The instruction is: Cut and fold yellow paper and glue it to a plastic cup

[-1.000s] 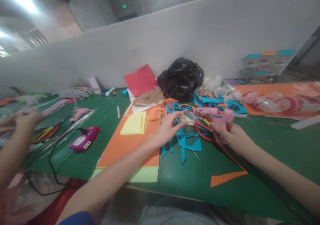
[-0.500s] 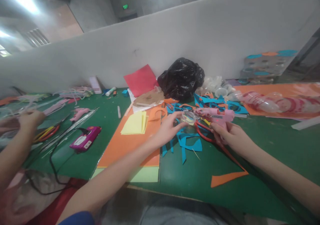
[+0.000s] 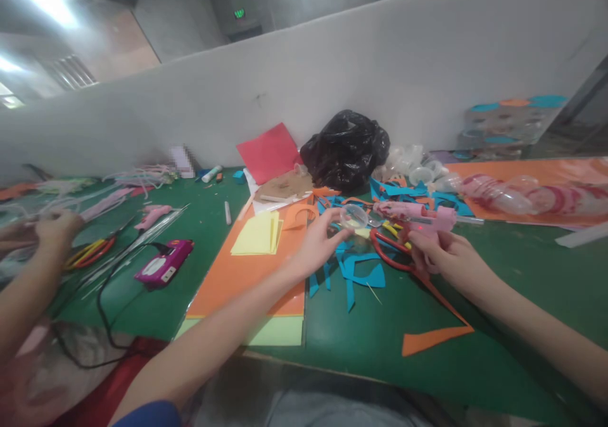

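My left hand (image 3: pixel 322 242) grips a small clear plastic cup (image 3: pixel 354 216) between thumb and fingers, its round opening tilted toward me. Wrapped round the handle of a pink hot glue gun (image 3: pixel 420 216) is my right hand (image 3: pixel 441 253). The gun's nozzle points left, close to the cup's rim; I cannot tell if they touch. Below the gun lie scissors with red handles (image 3: pixel 387 253), partly hidden by my right hand. Blue paper scraps (image 3: pixel 351 268) are strewn under both hands, and an orange paper strip (image 3: pixel 434 339) lies nearer me.
Yellow sheets (image 3: pixel 254 234) lie on orange paper (image 3: pixel 228 287) left of my hands. Behind stand a black plastic bag (image 3: pixel 346 151) and joined clear cups (image 3: pixel 513 196). At far left, another person's hand (image 3: pixel 59 227) works near a purple power strip (image 3: pixel 164 265) and a second pink glue gun (image 3: pixel 152 216).
The glue gun has shifted slightly right, away from the cup. The cup has turned so its round opening shows more clearly. My left hand keeps its grip.
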### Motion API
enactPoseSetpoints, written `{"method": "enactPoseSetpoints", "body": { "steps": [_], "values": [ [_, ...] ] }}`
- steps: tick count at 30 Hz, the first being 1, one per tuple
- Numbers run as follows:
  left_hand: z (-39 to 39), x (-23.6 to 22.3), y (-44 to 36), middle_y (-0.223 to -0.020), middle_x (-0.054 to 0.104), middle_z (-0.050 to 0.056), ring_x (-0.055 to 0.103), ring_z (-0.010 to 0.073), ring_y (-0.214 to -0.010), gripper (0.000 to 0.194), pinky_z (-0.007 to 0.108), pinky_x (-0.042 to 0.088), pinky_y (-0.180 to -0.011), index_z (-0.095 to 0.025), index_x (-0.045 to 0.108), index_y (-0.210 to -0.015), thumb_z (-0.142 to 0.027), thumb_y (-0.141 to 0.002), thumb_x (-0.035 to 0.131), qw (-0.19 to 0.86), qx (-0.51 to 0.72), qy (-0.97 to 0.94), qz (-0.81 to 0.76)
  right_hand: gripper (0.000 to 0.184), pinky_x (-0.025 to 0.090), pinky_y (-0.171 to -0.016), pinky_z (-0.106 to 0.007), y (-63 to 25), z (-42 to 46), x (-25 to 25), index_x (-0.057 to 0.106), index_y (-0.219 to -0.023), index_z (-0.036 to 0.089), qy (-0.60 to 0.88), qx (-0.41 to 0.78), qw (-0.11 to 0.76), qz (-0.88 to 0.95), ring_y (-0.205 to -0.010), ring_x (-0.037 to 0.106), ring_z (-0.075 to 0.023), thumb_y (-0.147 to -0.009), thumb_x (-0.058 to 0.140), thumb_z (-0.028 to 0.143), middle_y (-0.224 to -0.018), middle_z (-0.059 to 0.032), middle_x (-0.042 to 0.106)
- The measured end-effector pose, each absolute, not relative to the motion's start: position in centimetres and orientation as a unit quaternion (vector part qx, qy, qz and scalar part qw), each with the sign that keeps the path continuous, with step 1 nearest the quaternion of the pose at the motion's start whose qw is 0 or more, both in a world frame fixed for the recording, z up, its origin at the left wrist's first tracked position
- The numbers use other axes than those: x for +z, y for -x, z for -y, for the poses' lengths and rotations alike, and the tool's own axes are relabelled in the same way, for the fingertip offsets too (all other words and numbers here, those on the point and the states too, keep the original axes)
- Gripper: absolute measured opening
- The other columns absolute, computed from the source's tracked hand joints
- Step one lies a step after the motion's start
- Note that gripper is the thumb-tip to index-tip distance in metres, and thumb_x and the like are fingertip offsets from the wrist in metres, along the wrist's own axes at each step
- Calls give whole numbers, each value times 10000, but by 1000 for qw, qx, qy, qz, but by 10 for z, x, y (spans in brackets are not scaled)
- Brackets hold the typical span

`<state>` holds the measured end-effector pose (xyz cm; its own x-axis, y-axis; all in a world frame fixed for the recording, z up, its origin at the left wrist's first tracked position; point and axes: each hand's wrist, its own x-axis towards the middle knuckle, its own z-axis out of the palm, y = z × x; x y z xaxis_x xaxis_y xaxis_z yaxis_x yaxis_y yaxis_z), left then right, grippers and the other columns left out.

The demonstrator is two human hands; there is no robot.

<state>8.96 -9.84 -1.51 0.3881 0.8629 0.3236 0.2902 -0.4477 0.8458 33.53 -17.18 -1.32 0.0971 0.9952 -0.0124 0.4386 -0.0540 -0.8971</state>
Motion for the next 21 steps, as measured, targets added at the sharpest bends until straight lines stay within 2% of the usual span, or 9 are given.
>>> {"method": "enactPoseSetpoints", "body": {
  "steps": [8, 15, 21],
  "values": [
    [97, -16, -89, -1285, 642, 80, 616, 221, -1175, 319, 369, 507, -943, -238, 560, -1210, -317, -917, 657, 358, 428, -734, -387, 611, 389, -643, -324, -333, 171, -11, 518, -480, 226, 645, 360, 364, 567, -545, 484, -164, -786, 497, 755, -482, -24, 537],
    [97, -17, -88, -1292, 634, 86, 596, 236, -1203, 350, 366, 509, -900, -240, 540, -1237, -355, -925, 649, 358, 429, -730, -393, 606, 396, -630, -335, -332, 172, -5, 513, -465, 232, 646, 334, 366, 580, -528, 480, -169, -799, 486, 737, -478, -42, 548],
    [97, -16, -89, -1291, 632, 86, 624, 224, -1143, 356, 344, 526, -842, -242, 531, -1247, -356, -928, 640, 366, 422, -729, -397, 614, 415, -614, -337, -332, 173, -4, 502, -471, 231, 648, 322, 368, 584, -523, 501, -174, -802, 505, 748, -477, -55, 564]
  ]
}}
